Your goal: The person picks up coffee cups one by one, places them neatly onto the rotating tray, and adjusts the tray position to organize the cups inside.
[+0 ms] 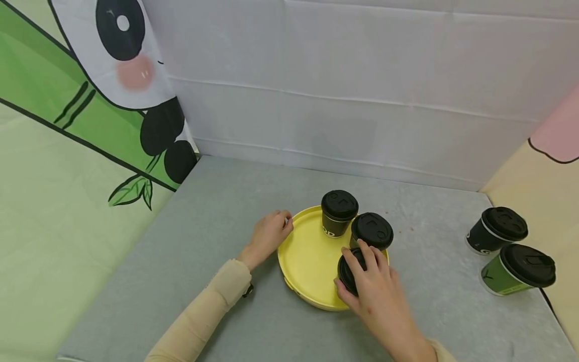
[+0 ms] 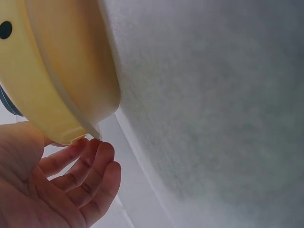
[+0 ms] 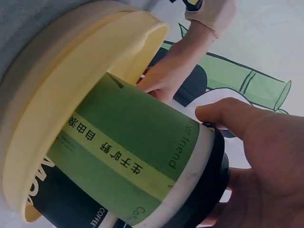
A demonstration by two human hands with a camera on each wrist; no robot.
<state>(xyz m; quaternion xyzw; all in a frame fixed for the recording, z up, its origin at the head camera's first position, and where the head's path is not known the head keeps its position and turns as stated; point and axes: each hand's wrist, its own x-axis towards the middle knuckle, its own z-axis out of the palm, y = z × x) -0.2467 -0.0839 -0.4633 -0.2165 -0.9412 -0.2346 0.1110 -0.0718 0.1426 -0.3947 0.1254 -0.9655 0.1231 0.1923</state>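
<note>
A round yellow tray (image 1: 305,261) with a raised rim lies on the grey table. At its left edge, my left hand (image 1: 270,235) pinches the rim; the left wrist view has the fingers (image 2: 102,164) curled at the rim. My right hand (image 1: 380,296) grips a green paper coffee cup (image 3: 128,137) by its black lid, thumb on one side and fingers on the other. This cup is upright at the tray's right side, its body mostly hidden in the head view. Behind it on the tray stand two more lidded cups, a black one (image 1: 336,221) and another (image 1: 373,230) partly covered by my fingers.
To the right on the table stand a black cup (image 1: 495,229) and a green cup (image 1: 511,274), both with black lids. A white cloth wall (image 1: 339,100) rises along the table's back, and printed panda-and-bamboo cloth (image 1: 54,176) hangs at the left.
</note>
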